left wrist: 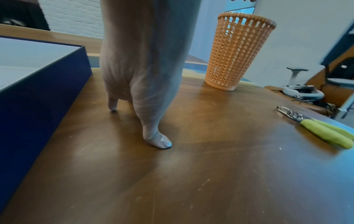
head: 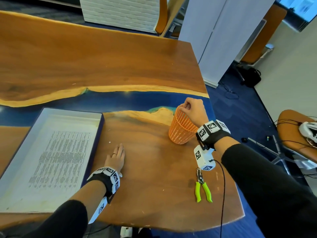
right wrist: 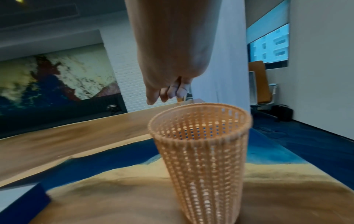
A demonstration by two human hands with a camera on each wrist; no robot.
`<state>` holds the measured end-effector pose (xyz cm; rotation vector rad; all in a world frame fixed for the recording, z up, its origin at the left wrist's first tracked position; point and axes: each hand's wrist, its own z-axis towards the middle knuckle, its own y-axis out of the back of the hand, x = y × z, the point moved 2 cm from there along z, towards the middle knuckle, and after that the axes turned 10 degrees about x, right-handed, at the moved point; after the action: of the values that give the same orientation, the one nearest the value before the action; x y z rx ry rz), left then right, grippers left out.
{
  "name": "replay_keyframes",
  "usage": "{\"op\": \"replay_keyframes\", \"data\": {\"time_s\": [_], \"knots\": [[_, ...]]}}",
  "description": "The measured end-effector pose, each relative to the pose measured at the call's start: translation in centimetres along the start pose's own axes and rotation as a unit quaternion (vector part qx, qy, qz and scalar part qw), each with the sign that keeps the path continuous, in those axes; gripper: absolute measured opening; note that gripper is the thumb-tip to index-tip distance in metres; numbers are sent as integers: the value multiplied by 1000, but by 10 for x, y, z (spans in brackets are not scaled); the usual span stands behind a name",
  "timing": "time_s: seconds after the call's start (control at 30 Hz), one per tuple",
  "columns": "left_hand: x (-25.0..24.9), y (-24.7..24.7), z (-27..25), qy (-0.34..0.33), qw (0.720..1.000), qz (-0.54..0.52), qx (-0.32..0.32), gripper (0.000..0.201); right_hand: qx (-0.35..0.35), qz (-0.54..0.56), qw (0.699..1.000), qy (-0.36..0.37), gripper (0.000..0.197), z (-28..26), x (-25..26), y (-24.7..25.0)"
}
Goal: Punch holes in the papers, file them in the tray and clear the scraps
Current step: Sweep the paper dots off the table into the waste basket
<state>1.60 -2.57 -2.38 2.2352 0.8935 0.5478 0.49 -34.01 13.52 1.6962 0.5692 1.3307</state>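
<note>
A printed paper lies inside the white tray with dark blue walls at the left. My left hand rests flat on the wood just right of the tray, fingers straight, holding nothing; the left wrist view shows its thumb touching the table. My right hand hovers over the rim of the orange mesh basket, fingertips bunched together; I cannot see whether a scrap is between them. The green-handled hole punch lies on the table near my right wrist. One small white scrap lies beyond my left fingertips.
The table ends close to the basket on the right and curves round at the front. An orange chair with cables and a headset stands to the right on the blue floor. Bare wood lies between the tray and the basket.
</note>
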Motion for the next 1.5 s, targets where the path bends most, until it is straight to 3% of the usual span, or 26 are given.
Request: {"op": "replay_keyframes", "data": {"time_s": [0.13, 0.27, 0.6, 1.0, 1.33, 1.5], "knots": [[10, -6, -7, 1, 999, -48, 0, 119, 42, 5, 995, 93, 13, 10, 53, -43], [18, -21, -14, 33, 994, -103, 2, 120, 126, -12, 984, 126, 4, 13, 95, -111], [22, -35, -11, 70, 984, -163, -11, 121, 302, -21, 949, 86, 23, 2, 138, -253], [24, -30, -4, 89, 980, -173, 35, 125, 339, 8, 940, 39, 19, 13, 126, -296], [24, -27, -2, 92, 980, -167, 60, 126, 313, -11, 947, 68, 15, 6, 135, -293], [25, -26, -3, 90, 982, -156, 54, 125, 324, -12, 946, 15, 10, 14, 126, -316]]}}
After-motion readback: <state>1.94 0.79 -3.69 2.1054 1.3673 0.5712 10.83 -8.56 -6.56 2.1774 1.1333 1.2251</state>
